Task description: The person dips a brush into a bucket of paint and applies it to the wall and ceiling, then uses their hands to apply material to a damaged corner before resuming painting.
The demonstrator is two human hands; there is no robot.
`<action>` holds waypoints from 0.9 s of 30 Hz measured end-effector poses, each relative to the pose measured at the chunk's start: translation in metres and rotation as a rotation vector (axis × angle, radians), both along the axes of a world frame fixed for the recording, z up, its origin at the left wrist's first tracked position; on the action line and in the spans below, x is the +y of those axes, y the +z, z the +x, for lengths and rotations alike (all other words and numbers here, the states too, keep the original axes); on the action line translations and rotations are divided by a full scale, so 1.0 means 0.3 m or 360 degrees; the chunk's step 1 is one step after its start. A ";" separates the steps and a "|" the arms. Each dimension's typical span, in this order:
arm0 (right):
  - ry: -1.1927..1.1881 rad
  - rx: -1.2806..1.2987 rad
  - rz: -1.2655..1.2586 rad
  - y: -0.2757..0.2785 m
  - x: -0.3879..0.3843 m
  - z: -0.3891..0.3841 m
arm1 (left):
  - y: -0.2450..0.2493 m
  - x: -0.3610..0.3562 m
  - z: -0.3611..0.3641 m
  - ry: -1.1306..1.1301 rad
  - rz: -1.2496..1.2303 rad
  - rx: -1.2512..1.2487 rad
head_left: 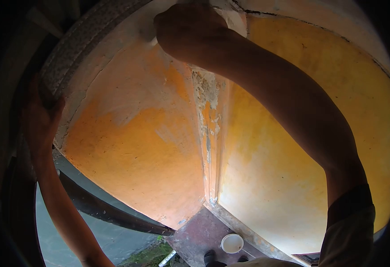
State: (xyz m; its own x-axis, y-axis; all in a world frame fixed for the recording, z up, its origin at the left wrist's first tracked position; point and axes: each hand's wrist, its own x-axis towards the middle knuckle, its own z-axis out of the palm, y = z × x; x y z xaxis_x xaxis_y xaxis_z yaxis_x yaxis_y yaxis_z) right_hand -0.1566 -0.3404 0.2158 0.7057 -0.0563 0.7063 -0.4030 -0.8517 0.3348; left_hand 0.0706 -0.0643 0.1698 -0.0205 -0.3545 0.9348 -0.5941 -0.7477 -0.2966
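Observation:
At the top centre, my right hand (190,26) is raised against the upper part of the orange wall (128,138), its fingers bent and mostly in shadow. Something pale shows at its left edge, too dark to name. My left hand (41,115) is at the left, against the rough grey edge (72,51) beside the wall, with thumb and fingers apart around it. Whitish smears cover the upper part of the orange wall. Between this wall and the yellow wall (293,102) runs a corner strip (208,111) with peeling paint.
Far below, a white bucket (232,243) stands on the reddish floor (199,231) near my feet. A dark curved rail (110,211) runs at the lower left. Green plants (148,255) and a white pipe (167,258) are at the bottom.

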 end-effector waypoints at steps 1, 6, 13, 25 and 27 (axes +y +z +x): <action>0.0053 -0.0007 0.0033 -0.034 0.015 -0.026 | -0.004 0.001 0.004 -0.0015 0.0004 -0.0032; 0.0369 -0.0131 0.0137 -0.253 0.017 -0.153 | -0.045 -0.020 -0.060 0.0211 -0.0063 -0.0281; 0.0497 -0.0216 0.0637 -0.595 0.031 -0.318 | -0.189 -0.375 -0.312 -0.0441 0.0458 -0.0319; 0.0428 -0.0054 0.1186 -0.954 -0.070 -0.478 | 0.411 -0.891 -0.186 -0.0078 0.0419 -0.0591; 0.0368 -0.0054 0.1207 -0.980 -0.081 -0.495 | 0.424 -0.912 -0.170 0.0086 0.0415 -0.0565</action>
